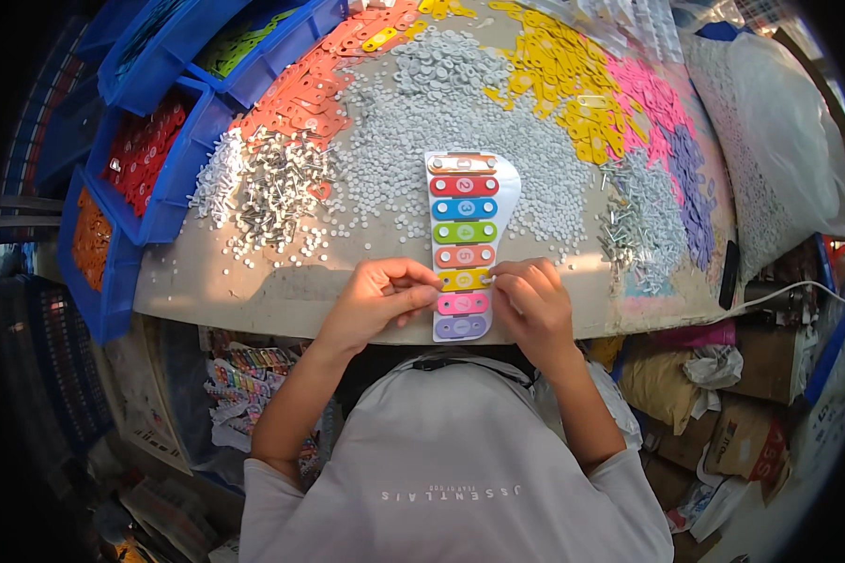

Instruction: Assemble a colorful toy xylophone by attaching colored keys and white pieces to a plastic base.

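Note:
A toy xylophone with a white base (507, 195) lies at the table's near edge, its coloured bars in a column. The bars from the metallic top one (464, 163) down to the salmon bar (465, 255) have white round caps at their ends. My left hand (376, 298) pinches at the left end of the yellow bar (464, 281). At that bar's right end my right hand (537, 302) is closed, fingertips together beside a white cap. What sits between either hand's fingertips is too small to make out. Below lie a pink bar (463, 303) and a purple bar (462, 327), without caps.
Small grey-white round pieces (385, 141) cover the table's middle. White-headed pins (282, 183) are heaped left, metal pins (638, 225) right. Loose yellow bars (563, 70), pink bars (655, 103) and purple bars (693, 188) lie behind. Blue bins (183, 192) stand left; a white sack (770, 141) right.

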Available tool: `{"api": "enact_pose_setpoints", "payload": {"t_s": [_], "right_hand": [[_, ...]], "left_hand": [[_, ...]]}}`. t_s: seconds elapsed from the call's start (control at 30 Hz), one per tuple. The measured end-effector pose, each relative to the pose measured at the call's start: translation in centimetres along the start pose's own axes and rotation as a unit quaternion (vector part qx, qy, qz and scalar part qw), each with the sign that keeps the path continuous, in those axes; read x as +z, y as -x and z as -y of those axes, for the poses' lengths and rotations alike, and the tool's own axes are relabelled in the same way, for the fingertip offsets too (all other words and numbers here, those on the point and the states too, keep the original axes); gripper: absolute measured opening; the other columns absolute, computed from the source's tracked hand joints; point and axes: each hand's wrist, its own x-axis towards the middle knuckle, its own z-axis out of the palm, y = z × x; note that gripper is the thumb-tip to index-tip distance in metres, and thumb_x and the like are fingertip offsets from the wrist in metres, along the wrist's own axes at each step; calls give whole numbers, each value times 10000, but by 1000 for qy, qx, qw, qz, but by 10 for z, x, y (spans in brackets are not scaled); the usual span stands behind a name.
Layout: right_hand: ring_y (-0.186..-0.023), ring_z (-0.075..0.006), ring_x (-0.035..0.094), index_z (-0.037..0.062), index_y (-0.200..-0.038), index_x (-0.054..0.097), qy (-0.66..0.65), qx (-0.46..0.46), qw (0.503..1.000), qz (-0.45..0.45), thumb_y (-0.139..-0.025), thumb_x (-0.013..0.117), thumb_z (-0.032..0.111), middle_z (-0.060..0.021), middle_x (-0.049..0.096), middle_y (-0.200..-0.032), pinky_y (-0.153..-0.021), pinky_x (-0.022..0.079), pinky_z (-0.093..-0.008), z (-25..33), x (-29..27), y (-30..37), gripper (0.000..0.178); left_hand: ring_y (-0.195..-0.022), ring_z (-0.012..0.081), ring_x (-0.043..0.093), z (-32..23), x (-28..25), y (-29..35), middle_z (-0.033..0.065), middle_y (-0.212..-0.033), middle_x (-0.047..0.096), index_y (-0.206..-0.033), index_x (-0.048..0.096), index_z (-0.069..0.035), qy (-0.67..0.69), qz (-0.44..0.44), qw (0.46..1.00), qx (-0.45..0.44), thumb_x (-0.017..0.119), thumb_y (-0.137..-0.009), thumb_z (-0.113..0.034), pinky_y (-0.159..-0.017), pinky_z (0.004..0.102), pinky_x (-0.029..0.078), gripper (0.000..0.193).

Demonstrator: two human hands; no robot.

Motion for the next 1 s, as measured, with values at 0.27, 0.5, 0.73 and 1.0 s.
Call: {"api": "enact_pose_setpoints", "payload": {"t_s": [0.27,0.5,0.73,1.0], "right_hand": [[-876,-259,596,35,-903,606,42,-34,999,9,-700,761,12,-55,661,-1021,-758,482,-373,1,1,-3,257],[-893,-273,607,40,-911,625,6,11,1000,4,-748,752,17,-59,661,-1004,-772,493,-382,3,1,-7,208],[-752,-170,613,25,-865,612,-139,208,968,12,-847,769,90,-63,643,-839,-633,477,-324,3,6,-1,171],[-412,-58,487,5,-936,549,-392,437,800,124,-959,720,217,-10,587,-569,-361,315,-230,-13,3,-5,274]], "left_hand": [[-667,47,581,-2,4,-8,15,-823,680,-1023,699,11,-24,-1,1000,4,737,-906,-97,-541,178,440,163],[-654,43,572,0,4,-10,26,-819,687,-1004,701,9,-21,-7,1000,11,733,-914,-112,-539,178,433,154],[-630,12,521,5,4,-15,10,-759,675,-1214,558,17,-120,-22,988,93,744,-922,-178,-574,176,400,398],[-677,36,582,-8,10,-23,28,-749,668,-1441,262,65,-205,-23,978,15,737,-922,-209,-640,189,430,755]]}}
